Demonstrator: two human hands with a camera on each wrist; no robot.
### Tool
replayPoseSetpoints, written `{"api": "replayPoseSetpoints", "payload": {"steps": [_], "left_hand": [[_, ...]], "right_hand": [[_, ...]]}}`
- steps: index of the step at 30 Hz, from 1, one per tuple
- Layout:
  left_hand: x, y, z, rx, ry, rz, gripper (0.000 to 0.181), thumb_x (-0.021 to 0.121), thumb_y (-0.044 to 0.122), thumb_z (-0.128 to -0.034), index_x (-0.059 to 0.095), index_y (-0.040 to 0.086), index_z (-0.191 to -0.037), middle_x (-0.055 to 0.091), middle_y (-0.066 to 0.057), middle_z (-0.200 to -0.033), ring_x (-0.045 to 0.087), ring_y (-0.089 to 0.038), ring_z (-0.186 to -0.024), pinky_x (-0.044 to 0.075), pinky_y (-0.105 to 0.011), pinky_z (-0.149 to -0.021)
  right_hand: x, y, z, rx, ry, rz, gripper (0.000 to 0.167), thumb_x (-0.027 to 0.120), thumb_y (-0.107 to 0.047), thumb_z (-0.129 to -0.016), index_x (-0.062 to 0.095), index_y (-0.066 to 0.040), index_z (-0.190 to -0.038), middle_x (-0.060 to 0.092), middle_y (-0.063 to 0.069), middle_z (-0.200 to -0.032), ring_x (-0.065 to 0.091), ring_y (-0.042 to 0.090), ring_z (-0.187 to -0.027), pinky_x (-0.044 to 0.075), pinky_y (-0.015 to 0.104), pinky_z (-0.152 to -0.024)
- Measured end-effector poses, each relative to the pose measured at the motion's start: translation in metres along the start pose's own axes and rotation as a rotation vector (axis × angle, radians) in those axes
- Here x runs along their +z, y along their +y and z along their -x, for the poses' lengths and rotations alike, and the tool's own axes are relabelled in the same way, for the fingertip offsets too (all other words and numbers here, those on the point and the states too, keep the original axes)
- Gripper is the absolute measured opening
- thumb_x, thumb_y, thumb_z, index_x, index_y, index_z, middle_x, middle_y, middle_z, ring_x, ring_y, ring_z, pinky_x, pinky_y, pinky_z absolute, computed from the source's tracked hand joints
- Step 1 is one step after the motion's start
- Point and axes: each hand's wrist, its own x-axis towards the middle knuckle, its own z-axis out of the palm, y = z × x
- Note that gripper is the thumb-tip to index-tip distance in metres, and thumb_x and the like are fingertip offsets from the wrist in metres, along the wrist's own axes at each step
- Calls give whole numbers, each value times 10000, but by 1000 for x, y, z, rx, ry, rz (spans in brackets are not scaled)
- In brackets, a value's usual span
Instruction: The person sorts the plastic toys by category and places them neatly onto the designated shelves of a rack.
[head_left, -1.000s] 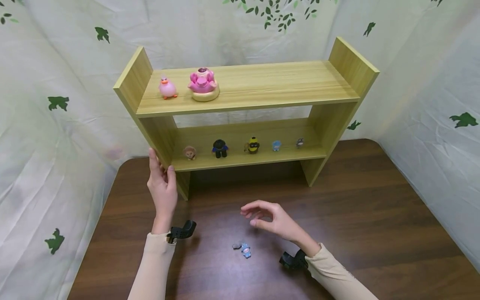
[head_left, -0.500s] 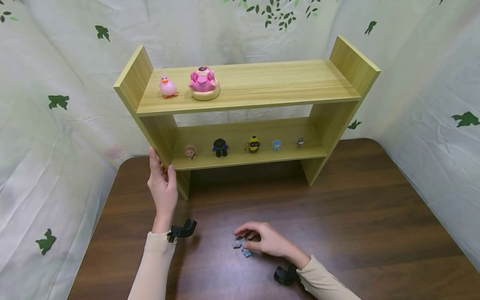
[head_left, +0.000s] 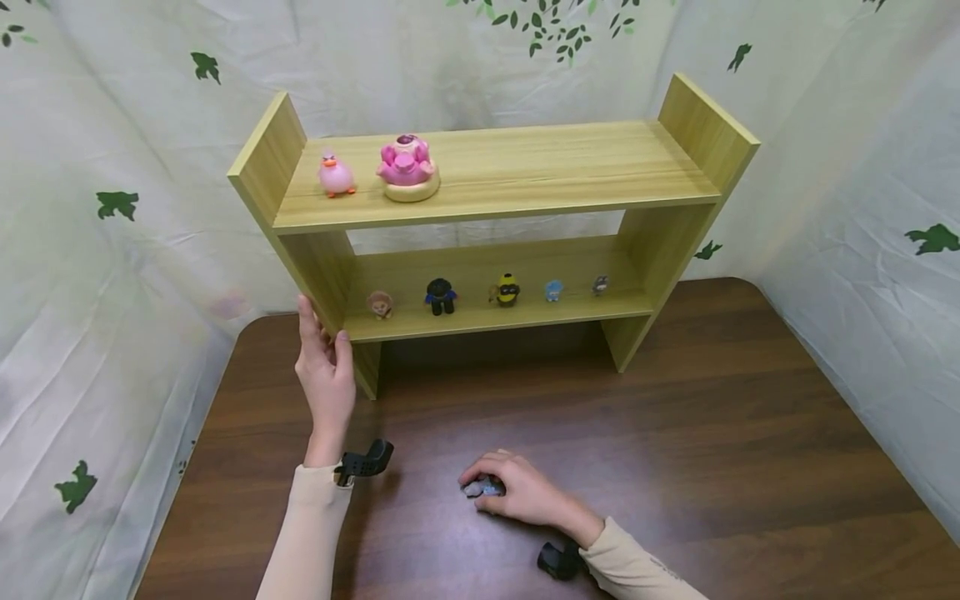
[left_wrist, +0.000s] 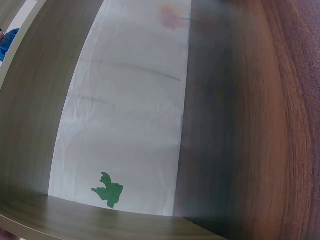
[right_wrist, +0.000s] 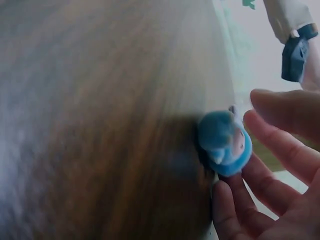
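At the left end of the wooden shelf (head_left: 487, 215), my left hand (head_left: 327, 387) rests on the side panel, fingers fairly straight along its outside and thumb at its front edge. My right hand (head_left: 521, 492) is low over the table, its thumb and fingers spread around two tiny figurines lying together. One is a small blue figurine (right_wrist: 225, 142) with a pale face. The other, a greyish piece (head_left: 472, 490), is partly covered by the hand. In the right wrist view the thumb stands apart from the blue figurine; whether the other fingers touch it is unclear.
On the top board stand a pink duck figure (head_left: 336, 177) and a pink bear figure (head_left: 407, 169). The lower board holds several small figures, among them a black-and-blue figure (head_left: 441, 297) and a yellow figure (head_left: 507, 290). A leaf-print curtain (head_left: 135, 275) surrounds the brown table (head_left: 697, 433).
My right hand has come down and leftward from above the table to the two tiny figurines, and its fingers now surround them. The left hand has stayed on the shelf.
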Motion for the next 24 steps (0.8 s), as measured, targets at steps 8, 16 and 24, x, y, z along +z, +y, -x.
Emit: {"api": "replayPoseSetpoints", "payload": {"steps": [8,16,24], "left_hand": [[0,0,1,0,-6,-8,672,483,25,-979,248,342,-1523,519,-112,-1365,588,-381,-1008,404,-122,-727],[0,0,1,0,-2,-11,677,482,20,-976,250,348,-1522,518,-110,-1366,588,-367,-980,392,-129,-701],[0,1,1,-8,-2,-2,678,477,24,-979,248,363,-1520,501,-112,-1383,588,-381,-1005,393,-132,-708]], "right_hand": [[6,-2,-2,2,13,71,200,687,-114,-866,711,-205,-1042,604,-130,-1002,514,54,-939,421,251,-809],[7,3,-3,-4,51,-14,190,657,-50,-882,723,-190,-991,614,-134,-966,535,60,-949,429,278,-843],[6,4,-3,-12,165,-140,147,619,-79,-927,728,-155,-991,616,-95,-959,534,36,-803,461,214,-700]]}}
